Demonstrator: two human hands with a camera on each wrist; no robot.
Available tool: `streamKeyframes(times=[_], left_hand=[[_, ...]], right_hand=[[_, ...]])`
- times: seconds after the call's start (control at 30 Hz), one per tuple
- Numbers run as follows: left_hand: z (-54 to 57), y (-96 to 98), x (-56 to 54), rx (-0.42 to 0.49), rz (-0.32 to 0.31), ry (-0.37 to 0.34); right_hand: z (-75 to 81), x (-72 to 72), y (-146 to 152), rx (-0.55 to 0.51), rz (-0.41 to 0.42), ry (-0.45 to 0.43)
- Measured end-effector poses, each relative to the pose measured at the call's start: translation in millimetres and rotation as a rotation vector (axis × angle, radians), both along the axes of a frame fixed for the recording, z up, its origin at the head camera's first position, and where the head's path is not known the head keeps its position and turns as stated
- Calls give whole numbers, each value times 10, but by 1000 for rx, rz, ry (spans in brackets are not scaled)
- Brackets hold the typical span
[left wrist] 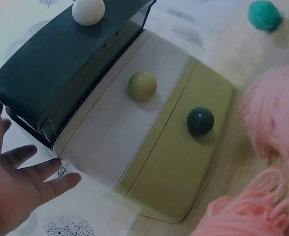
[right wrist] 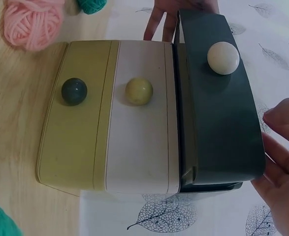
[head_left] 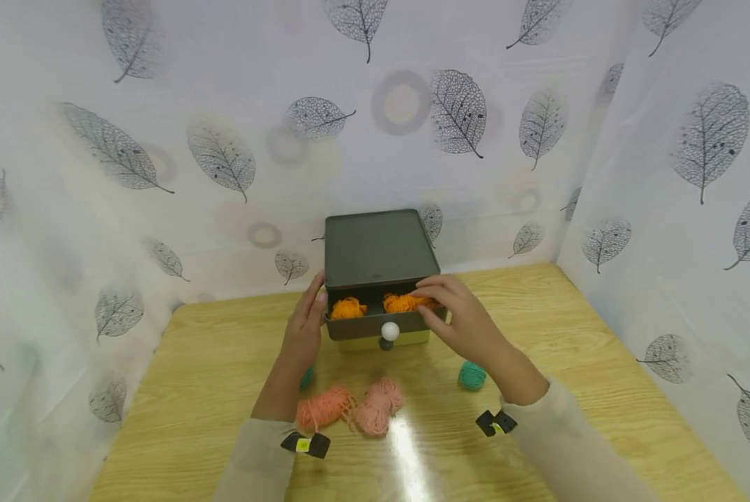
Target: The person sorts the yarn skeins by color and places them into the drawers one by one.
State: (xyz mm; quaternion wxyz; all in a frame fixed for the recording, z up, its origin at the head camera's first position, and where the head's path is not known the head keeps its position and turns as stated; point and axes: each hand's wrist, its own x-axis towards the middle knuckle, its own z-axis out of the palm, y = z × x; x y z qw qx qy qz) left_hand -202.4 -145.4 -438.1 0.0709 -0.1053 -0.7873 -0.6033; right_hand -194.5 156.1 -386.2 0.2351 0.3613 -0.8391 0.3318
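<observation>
A small drawer chest (head_left: 379, 247) stands with its dark green top drawer (head_left: 357, 328) pulled out. Inside that drawer lie an orange yarn bundle (head_left: 348, 309) at left and an orange yarn skein (head_left: 401, 302) at right. My right hand (head_left: 465, 324) has thumb and fingers around the right end of the skein; in the right wrist view the drawer front hides the yarn. Against the drawer's left side, my left hand (head_left: 303, 322) rests with its fingers extended, spread apart in the left wrist view.
On the wooden table (head_left: 224, 390), in front of the chest, lie a coral skein (head_left: 324, 408) and a pink skein (head_left: 377, 408). A teal yarn ball (head_left: 471, 376) sits at right; another teal ball (head_left: 307, 377) is partly behind the left forearm. Leaf-patterned sheeting (head_left: 274, 181) surrounds the table's back and sides.
</observation>
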Motion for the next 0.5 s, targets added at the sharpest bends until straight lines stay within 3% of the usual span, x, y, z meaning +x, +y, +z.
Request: streamKeyframes(times=[0.1,0.13,0.33,0.37,0.5], left_hand=[[-13,15,62,41,8,29],[33,32,115,49,21,25],[56,106,336,97,174,33],[14,112,350,108,193,47],[39,169,479,129,228,54]], right_hand=[[-40,34,19,-42,-36,-8],[-55,46,25,-58,-51,-11],[-159,149,87,-174,-135,-45],[-180,168,99,-195,-145,-54],[-252,234,129,-281,-165,-133]])
